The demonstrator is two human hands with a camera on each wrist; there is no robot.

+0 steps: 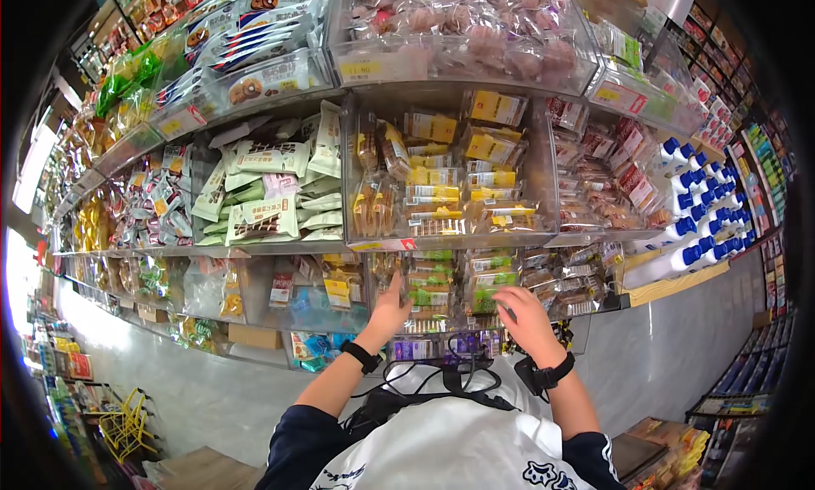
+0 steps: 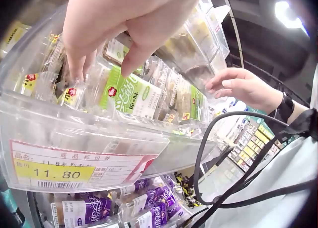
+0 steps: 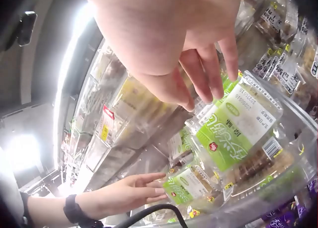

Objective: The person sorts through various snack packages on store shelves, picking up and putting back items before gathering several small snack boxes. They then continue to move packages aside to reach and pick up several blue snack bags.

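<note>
My left hand [image 1: 389,313] reaches into a clear bin of green-and-white snack packs. In the left wrist view its fingers point down among the packs, the thumb over a green-labelled snack pack [image 2: 131,94]. Seen from the right wrist, its fingers lie nearly straight beside a similar pack [image 3: 189,186]. My right hand [image 1: 525,318] is over the right part of the same bin, fingers loosely bent and nothing gripped. Its fingertips are right at the upper edge of another green-and-white pack [image 3: 238,123].
A price tag [image 2: 74,168] reading 11.80 is on the bin's front. Yellow-labelled packs [image 1: 433,193] fill the bin above, purple-labelled packs [image 1: 416,350] the one below. White bottles with blue caps [image 1: 696,201] stand at the right. A black cable [image 2: 198,158] hangs before my body.
</note>
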